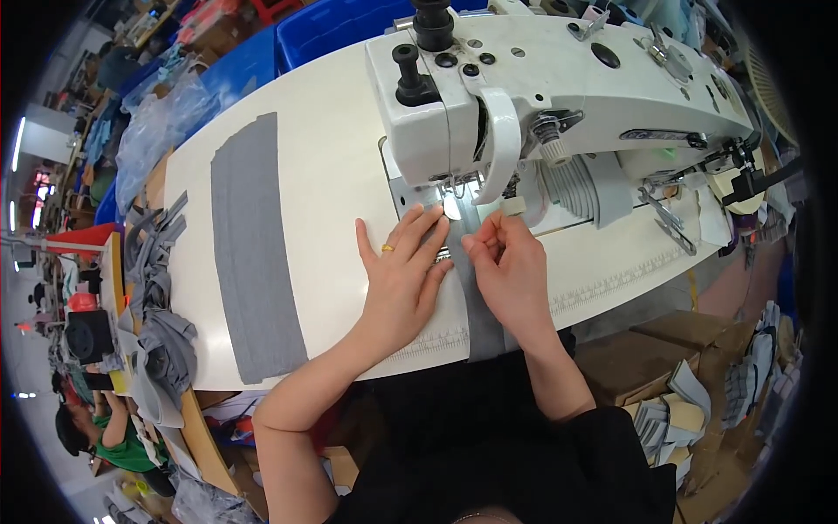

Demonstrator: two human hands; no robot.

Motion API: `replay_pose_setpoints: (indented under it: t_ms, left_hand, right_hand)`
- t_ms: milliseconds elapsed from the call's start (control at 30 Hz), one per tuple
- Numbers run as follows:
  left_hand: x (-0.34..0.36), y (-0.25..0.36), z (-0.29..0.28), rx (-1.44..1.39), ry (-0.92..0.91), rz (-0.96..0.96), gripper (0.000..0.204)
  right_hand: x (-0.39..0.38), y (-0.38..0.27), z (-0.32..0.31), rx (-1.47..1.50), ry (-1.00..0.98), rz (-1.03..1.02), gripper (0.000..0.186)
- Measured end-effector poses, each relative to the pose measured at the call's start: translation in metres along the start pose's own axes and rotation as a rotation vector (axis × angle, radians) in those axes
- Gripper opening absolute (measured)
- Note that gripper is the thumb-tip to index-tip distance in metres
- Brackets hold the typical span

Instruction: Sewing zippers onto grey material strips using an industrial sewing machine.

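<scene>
A grey fabric strip (482, 316) runs from the table's front edge up to the presser foot (453, 189) of a white sewing machine (559, 79). My left hand (398, 284) lies flat just left of the strip, fingers spread, with its fingertips close to the needle area; a ring is on one finger. On the strip's right side, my right hand (513, 278) pinches the fabric between thumb and curled fingers. Further left on the white table (340, 175) lies a broad piece of grey fabric (253, 253). Several layered grey fabric pieces (580, 188) rest under the machine arm.
Metal scissors (670, 224) lie at the table's right. Loose grey fabric (161, 341) is heaped beyond the left edge, and a blue bin (327, 35) stands behind. Cardboard boxes (633, 367) with fabric pieces sit at the lower right. A person in green (127, 450) works far left.
</scene>
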State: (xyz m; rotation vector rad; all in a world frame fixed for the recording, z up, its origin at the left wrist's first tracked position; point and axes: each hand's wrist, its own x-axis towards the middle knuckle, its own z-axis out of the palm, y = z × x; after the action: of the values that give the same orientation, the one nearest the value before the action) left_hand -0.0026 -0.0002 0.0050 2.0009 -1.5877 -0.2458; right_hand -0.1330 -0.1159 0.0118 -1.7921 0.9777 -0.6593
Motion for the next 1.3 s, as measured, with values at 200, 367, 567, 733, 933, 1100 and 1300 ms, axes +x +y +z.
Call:
replay_pose_setpoints:
  t_ms: [200, 367, 567, 733, 933, 1100, 1300]
  left_hand:
    - [0.004, -0.001, 0.001, 0.004, 0.043, 0.01, 0.049]
    - [0.009, -0.005, 0.0, -0.002, 0.045, 0.012, 0.044]
    - [0.037, -0.02, -0.008, -0.11, 0.103, -0.062, 0.024]
    - [0.062, -0.021, 0.001, -0.297, 0.231, -0.278, 0.011]
    - [0.077, -0.039, -0.006, -0.381, 0.112, -0.271, 0.009]
    - [0.085, -0.032, -0.008, -0.439, 0.063, -0.439, 0.014]
    - [0.08, -0.033, 0.002, -0.443, 0.172, -0.443, 0.014]
  right_hand:
    - [0.005, -0.004, 0.004, -0.086, -0.002, -0.006, 0.016]
    - [0.008, -0.003, -0.008, -0.39, 0.014, -0.307, 0.017]
    - [0.036, 0.028, -0.039, -0.53, -0.264, -0.816, 0.027]
    - [0.04, 0.037, -0.038, -0.425, -0.284, -0.872, 0.027]
    - [0.042, 0.037, -0.039, -0.357, -0.285, -0.874, 0.029]
    - [0.043, 0.037, -0.04, -0.314, -0.292, -0.857, 0.031]
    - [0.041, 0.033, -0.04, -0.329, -0.307, -0.848, 0.035]
